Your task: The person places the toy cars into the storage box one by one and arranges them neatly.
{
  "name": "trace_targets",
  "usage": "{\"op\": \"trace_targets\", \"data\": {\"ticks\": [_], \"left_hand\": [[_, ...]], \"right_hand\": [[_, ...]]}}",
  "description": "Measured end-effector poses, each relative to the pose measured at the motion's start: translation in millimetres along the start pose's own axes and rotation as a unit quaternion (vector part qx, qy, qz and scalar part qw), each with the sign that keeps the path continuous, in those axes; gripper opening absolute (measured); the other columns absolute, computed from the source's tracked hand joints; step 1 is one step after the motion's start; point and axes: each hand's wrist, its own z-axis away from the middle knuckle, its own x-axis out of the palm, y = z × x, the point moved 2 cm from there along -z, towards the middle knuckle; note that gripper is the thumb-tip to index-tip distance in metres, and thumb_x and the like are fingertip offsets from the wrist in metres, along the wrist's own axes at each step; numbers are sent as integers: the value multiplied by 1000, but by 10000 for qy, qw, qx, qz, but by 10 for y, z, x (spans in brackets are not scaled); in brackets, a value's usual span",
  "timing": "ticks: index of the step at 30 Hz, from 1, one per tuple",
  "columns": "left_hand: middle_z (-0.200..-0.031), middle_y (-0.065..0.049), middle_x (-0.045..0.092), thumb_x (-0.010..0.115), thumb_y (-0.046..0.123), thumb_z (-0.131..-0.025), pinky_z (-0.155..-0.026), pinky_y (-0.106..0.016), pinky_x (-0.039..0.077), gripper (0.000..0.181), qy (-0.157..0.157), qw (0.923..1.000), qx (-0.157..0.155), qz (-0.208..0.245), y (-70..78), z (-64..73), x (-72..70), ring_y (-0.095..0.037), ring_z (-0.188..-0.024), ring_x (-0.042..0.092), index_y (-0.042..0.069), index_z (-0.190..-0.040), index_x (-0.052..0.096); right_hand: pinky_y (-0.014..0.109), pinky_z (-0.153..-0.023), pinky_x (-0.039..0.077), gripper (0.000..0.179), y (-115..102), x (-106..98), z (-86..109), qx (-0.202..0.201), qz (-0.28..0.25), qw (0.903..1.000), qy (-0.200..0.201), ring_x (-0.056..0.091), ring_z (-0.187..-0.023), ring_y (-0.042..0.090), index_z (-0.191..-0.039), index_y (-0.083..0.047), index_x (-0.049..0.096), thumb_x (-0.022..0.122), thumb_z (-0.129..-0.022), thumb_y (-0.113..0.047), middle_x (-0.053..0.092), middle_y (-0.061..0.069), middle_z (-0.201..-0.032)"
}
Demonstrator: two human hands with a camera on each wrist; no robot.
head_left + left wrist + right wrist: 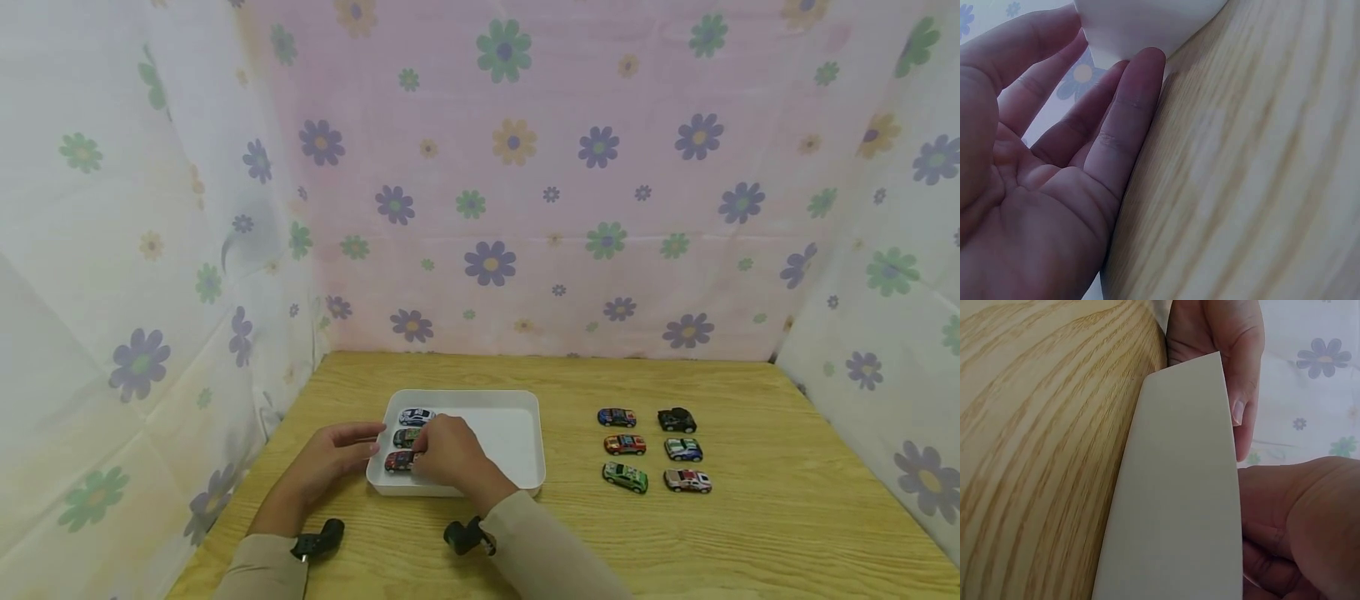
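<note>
Right hand (453,454), one: fingers curled down, pinched at the right end of a red toy car (397,461), low and rounded, in the near left part of a white tray (506,446). Left hand (333,458), one: fingers nearly straight and apart, tips against the tray's left outer side. Beige cloth sleeves (262,567), two; small black wrist devices (320,542), two.

Tray, one: smooth, shallow, rectangular, rounded corners. Visible inside, three in one column at left: white-and-blue car (415,416) farthest, dark green car (405,437) midway and partly hidden, red nearest.

Well apart at right, six in two columns of three: blue-and-red car (617,417), red-and-yellow car (625,444), light green car (626,477); then black car (677,420), white-blue-and-green car (683,450), white-and-red car (687,481).

Beneath, tabletop (765,508), one: yellow-brown, streaked wood grain. Around, creased cloth (555,100), pink behind, white at both sides, flower-printed.
</note>
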Motion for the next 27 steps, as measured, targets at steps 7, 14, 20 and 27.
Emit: {"op": "trace_targets", "data": {"ticks": [7,14,20,27], "left_hand": [[-150,-20,56,74,18,-97,-95,-31,58,52,-11,10000,23,84,3,-4,1,-27,-130,61,1,-144,59],[-150,-19,56,73,19,-97,-96,-31,58,51,-10,10000,-1,42,-1,4,7,-28,-131,60,2,-143,60],[-151,-20,55,74,19,-97,-96,-31,58,51,-19,10000,0,-9,1,3,8,-27,-130,60,2,-143,60],[-150,-21,56,73,18,-98,-95,-31,58,51,-17,10000,50,21,4,1,11,-27,-129,61,0,-144,59]], "right_hand": [[33,-85,57,10,-29,23,18,151,-48,9999,-47,60,-86,12,-84,-19,81,88,-78,-16,71,-7,-89],[35,-88,58,14,-36,37,45,334,-160,9993,-95,60,-88,14,-87,-18,81,90,-77,-15,71,-4,-93],[36,-88,58,16,-33,42,48,384,-131,9991,-98,59,-88,15,-88,-17,80,91,-76,-16,71,-4,-94],[34,-86,57,14,-34,27,51,243,65,9997,-41,59,-89,13,-89,-18,81,90,-78,-19,72,-5,-95]]}}
